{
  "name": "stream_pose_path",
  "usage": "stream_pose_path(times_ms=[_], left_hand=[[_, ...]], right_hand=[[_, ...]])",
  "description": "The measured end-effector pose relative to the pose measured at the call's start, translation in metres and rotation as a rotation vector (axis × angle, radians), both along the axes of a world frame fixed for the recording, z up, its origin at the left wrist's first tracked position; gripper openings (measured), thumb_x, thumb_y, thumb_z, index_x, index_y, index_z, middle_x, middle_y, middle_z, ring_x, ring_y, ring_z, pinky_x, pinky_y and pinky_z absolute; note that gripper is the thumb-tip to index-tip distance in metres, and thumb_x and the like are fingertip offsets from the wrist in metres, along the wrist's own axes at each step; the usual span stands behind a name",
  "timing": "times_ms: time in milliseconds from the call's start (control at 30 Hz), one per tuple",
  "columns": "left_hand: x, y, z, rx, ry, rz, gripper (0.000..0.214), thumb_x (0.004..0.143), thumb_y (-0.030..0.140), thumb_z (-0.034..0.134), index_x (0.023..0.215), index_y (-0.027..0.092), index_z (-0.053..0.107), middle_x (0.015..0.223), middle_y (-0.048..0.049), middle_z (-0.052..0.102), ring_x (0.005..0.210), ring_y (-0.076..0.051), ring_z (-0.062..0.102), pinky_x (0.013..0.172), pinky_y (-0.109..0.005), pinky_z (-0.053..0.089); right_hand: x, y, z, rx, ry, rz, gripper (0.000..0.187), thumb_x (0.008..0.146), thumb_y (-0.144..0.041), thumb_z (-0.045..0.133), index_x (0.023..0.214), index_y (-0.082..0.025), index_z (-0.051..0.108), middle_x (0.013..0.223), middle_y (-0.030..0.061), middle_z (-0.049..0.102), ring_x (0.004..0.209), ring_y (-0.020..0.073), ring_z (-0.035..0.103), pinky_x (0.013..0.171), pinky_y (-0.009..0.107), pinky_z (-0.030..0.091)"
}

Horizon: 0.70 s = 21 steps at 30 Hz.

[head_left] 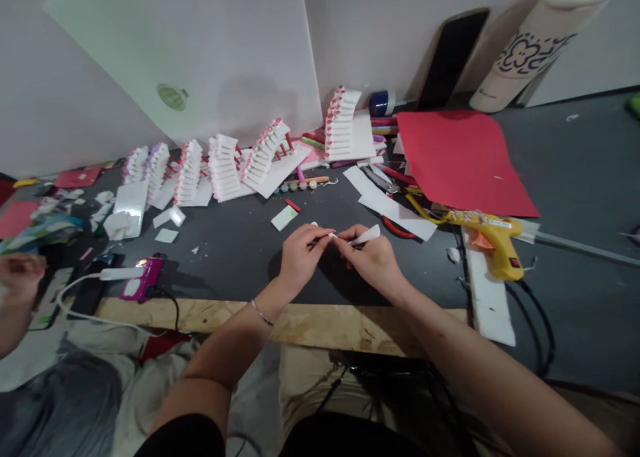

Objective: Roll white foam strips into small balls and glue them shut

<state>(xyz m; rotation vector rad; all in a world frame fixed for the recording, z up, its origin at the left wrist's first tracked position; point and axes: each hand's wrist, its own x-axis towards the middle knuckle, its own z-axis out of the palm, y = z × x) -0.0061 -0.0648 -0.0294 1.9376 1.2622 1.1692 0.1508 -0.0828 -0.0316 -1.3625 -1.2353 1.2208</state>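
Note:
My left hand [301, 252] and my right hand [371, 256] meet fingertip to fingertip above the dark table. Between them they pinch a narrow white paper strip [367, 236], whose wider end sticks out past my right fingers. The part inside my fingertips is mostly hidden. Just beyond my left hand lie a small pale card [285, 218] and a short red stick [293, 205]. Cut white paper strips [397, 210] rest beyond my right hand, partly over red-handled pliers [397, 228].
Stepped white paper pieces with red tips [263, 152] stand along the wall. To the right are a red sheet [463, 157], a yellow glue gun [500, 244], a phone [453, 57] and a bottle [535, 47]. Another person's hand [20, 277] and a purple power adapter [143, 279] are at left.

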Motion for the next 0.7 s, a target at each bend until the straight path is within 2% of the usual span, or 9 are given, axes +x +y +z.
stream_pose_path(times_ms=[267,400,500,600,700], left_hand=[[0.000,0.003,-0.002,-0.072,-0.081,-0.009,0.013,0.085,0.030,0.067,0.084,0.019,0.074,0.080,-0.0025,0.067,0.063,-0.010,0.063,0.058,-0.021,0.053],[-0.004,0.005,0.000,-0.129,-0.082,-0.056,0.015,0.083,0.033,0.069,0.080,0.019,0.073,0.075,-0.0011,0.064,0.062,-0.010,0.061,0.056,-0.021,0.051],[-0.008,0.007,0.001,-0.124,-0.022,-0.095,0.016,0.081,0.033,0.071,0.075,0.018,0.070,0.071,-0.0004,0.063,0.063,-0.010,0.060,0.058,-0.021,0.049],[-0.011,0.008,0.003,-0.126,0.023,-0.113,0.018,0.079,0.035,0.073,0.074,0.018,0.069,0.073,-0.0007,0.062,0.068,-0.012,0.060,0.059,-0.022,0.049],[-0.012,0.009,0.005,-0.161,0.037,-0.153,0.017,0.080,0.036,0.072,0.082,0.019,0.070,0.082,-0.0025,0.065,0.074,-0.013,0.063,0.061,-0.022,0.051]], right_hand=[[-0.001,-0.001,-0.003,0.103,-0.083,-0.034,0.019,0.078,-0.037,0.063,0.074,-0.019,0.066,0.068,0.0024,0.067,0.055,0.0119,0.056,0.050,0.023,0.040],[0.002,0.000,-0.004,0.127,-0.059,0.027,0.018,0.080,-0.035,0.060,0.076,-0.019,0.068,0.070,0.0026,0.066,0.052,0.0109,0.053,0.052,0.025,0.042],[0.006,0.002,-0.001,0.154,-0.090,0.071,0.017,0.081,-0.035,0.059,0.077,-0.021,0.069,0.073,0.0036,0.066,0.061,0.0141,0.058,0.055,0.025,0.044],[0.008,0.003,0.003,0.156,-0.118,0.092,0.017,0.080,-0.036,0.059,0.076,-0.022,0.069,0.073,0.0044,0.066,0.066,0.0162,0.061,0.055,0.026,0.044],[0.008,0.002,0.004,0.134,-0.093,0.095,0.018,0.079,-0.038,0.060,0.076,-0.021,0.069,0.074,0.0042,0.067,0.058,0.0140,0.057,0.051,0.026,0.043]])
